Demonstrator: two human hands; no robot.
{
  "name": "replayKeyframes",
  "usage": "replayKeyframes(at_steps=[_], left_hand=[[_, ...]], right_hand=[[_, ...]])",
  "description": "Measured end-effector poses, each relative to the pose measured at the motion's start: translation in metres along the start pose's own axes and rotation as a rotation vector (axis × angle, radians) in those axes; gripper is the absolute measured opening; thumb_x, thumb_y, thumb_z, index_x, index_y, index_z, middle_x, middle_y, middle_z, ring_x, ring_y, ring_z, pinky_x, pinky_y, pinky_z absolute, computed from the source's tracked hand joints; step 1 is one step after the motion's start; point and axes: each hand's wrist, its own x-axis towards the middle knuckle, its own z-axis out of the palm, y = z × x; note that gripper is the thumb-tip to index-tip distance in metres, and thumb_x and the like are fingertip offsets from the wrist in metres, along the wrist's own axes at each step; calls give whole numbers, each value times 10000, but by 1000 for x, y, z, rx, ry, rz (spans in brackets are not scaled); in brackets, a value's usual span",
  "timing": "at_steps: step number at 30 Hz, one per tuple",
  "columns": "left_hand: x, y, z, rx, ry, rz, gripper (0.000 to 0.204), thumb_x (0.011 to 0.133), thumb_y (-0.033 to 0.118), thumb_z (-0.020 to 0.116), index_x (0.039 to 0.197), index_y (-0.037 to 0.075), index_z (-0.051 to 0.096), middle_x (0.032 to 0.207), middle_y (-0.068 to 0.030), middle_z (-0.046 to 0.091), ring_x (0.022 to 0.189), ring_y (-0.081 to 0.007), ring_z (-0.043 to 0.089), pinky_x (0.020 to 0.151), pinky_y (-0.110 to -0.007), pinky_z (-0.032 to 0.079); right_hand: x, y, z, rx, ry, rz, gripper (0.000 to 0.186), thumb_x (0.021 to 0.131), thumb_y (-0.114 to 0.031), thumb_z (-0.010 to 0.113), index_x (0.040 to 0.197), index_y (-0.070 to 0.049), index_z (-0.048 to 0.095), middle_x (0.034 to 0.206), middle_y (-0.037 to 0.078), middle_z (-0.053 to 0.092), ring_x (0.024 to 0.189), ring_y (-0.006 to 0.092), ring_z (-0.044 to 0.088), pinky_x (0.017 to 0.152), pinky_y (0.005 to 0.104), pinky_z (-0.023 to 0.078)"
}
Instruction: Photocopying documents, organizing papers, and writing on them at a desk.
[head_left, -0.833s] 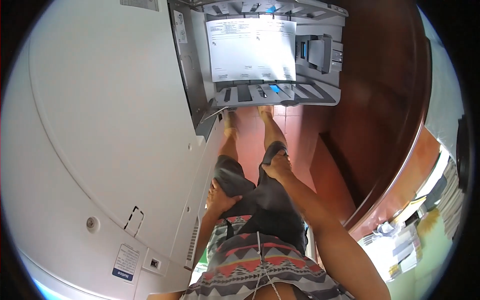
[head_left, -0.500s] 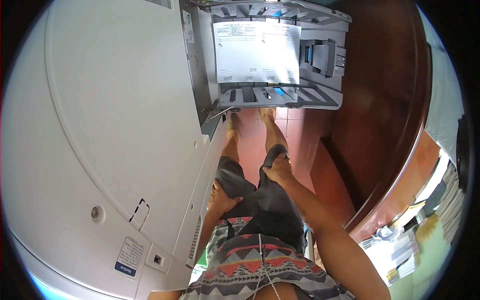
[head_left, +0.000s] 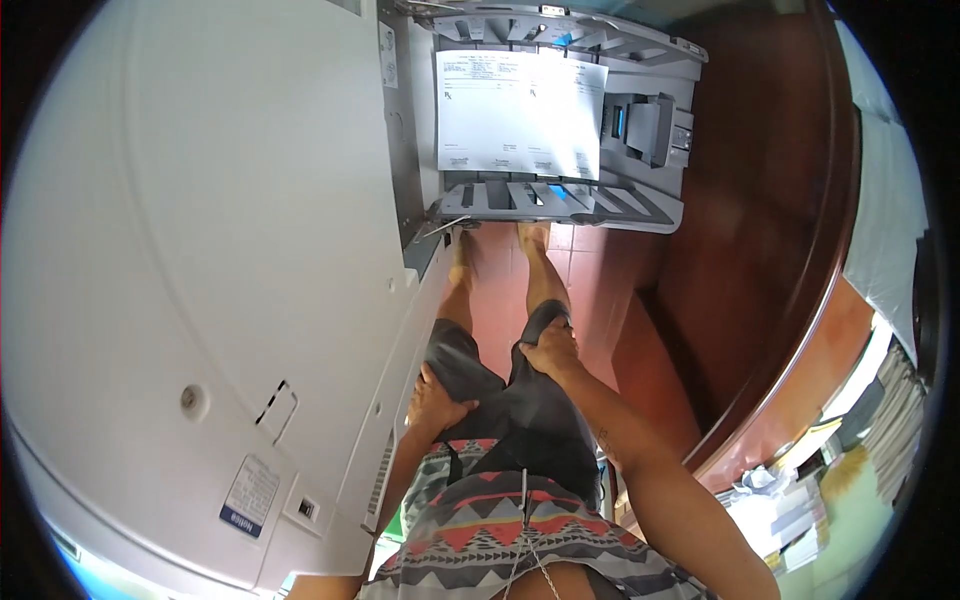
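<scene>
My left hand [head_left: 437, 404] rests on my left thigh, thumb apart from the fingers, holding nothing. Over my right knee lies my right hand [head_left: 553, 347], its thumb and fingers spread across the dark shorts [head_left: 535, 405]. Beyond both hands, a grey output tray [head_left: 640, 205] juts from the side of a large white printing machine [head_left: 250, 220]. White printed paper [head_left: 515, 120] lies in it between the raised slatted side guides, and I cannot tell how many sheets there are. A grey end stop [head_left: 652, 130] stands at the paper's right edge.
Close on my left is the machine's tall side panel. A curved dark-red wooden desk [head_left: 760, 200] bounds the right. Papers and small items [head_left: 790, 510] are piled at the lower right. Reddish tiles [head_left: 590, 285] cover the floor beneath my legs.
The view has shifted slightly, so the tray and paper sit a little lower. Both hands stay on my legs, and the paper lies as before.
</scene>
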Motion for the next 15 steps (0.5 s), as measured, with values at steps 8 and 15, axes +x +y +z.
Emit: replayKeyframes(at_steps=[8, 15], left_hand=[[-16, -128, 51, -269, 268, 180, 1271, 632, 550, 875, 1528, -22, 177, 1454, -279, 417, 1340, -429, 453, 1103, -477, 399], [83, -191, -5, -616, 704, 495, 1172, 695, 483, 847, 1515, -43, 196, 1420, -338, 424, 1300, -470, 469, 1093, -491, 403]], right_hand=[[-25, 6, -24, 195, -136, 43, 1317, 725, -808, 631, 1552, 77, 113, 1577, 307, 266, 1495, 373, 245, 1210, 409, 245], [-103, 19, -92, 922, 378, -611, 129, 895, -107, 662, 993, -34, 702, 935, 59, 722, 715, 80, 628, 540, 207, 421]])
